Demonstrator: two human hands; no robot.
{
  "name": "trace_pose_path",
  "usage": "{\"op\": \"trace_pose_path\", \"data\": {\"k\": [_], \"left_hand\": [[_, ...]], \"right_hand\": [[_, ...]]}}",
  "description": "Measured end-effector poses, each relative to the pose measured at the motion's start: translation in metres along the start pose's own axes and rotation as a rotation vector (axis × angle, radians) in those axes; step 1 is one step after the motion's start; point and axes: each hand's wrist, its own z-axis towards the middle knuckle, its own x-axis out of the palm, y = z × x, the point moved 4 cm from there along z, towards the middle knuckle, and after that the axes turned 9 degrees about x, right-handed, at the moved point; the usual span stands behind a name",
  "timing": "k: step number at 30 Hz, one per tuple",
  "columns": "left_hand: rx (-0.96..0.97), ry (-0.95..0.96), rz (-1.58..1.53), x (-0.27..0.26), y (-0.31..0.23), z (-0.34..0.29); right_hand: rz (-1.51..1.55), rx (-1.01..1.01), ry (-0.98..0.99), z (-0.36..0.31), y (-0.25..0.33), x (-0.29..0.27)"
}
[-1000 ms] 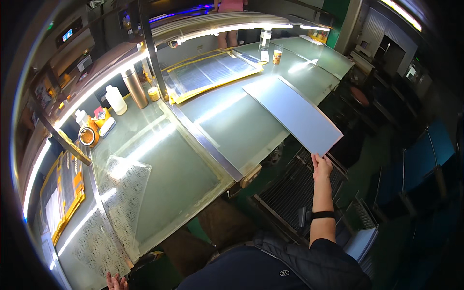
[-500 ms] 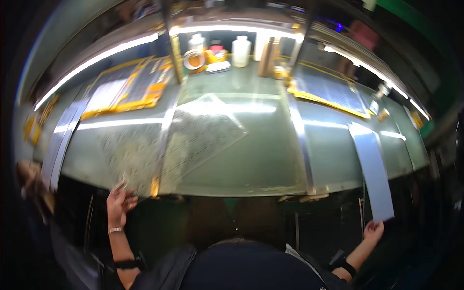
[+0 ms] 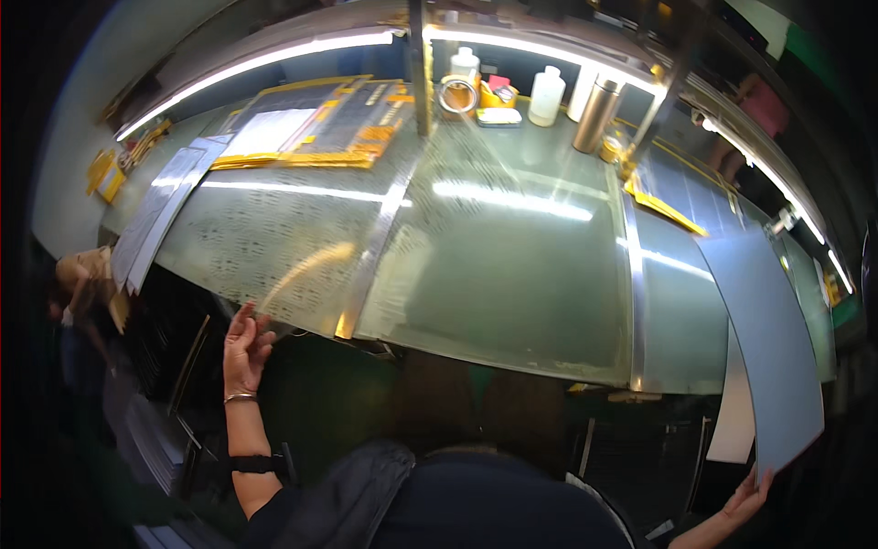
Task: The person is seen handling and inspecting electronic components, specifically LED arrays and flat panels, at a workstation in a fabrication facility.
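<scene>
My left hand (image 3: 247, 349) is at the table's front edge on the left, fingers partly curled and fingertips closed on the near edge of a clear film (image 3: 247, 242). Rows of small dark marks cover this film, which spreads across the left and back-centre of the tabletop and catches the light. Low on the right, my right hand (image 3: 748, 499) pinches the bottom corner of a large blue-grey sheet (image 3: 768, 339). That sheet bows slightly and hangs over the front edge, its far end above the table. A paler sheet (image 3: 734, 412) shows beside its lower left side.
Metal strips (image 3: 375, 252) divide the greenish glass tabletop (image 3: 521, 293). Behind stand white bottles (image 3: 547, 96), a brown flask (image 3: 598, 114) and a tape roll (image 3: 457, 94). Yellow-edged panels (image 3: 343, 137) lie back left, grey-blue sheets (image 3: 169, 206) far left. Another person (image 3: 87, 274) is at the left.
The blue-grey sheet has come up and nearer, looking larger and bowed. The clear film has shifted toward the back and left with my left hand. My view has turned somewhat to the left.
</scene>
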Motion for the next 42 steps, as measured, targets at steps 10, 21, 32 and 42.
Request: {"op": "trace_pose_path", "data": {"k": [10,21,32,42], "left_hand": [[0.186,0.077,-0.194,-0.004,-0.006,0.021],[0.117,0.085,-0.119,0.004,-0.017,-0.004],[-0.012,0.250,0.073,0.045,-0.006,-0.005],[-0.083,0.477,0.101,0.120,-0.018,-0.019]], "right_hand": [[0.007,0.547,0.428,0.020,-0.142,0.134],[-0.359,0.637,0.676,0.004,-0.193,0.229],[-0.637,0.183,0.514,-0.016,-0.136,0.258],[-0.243,0.685,0.972,-0.068,-0.116,0.298]]}}
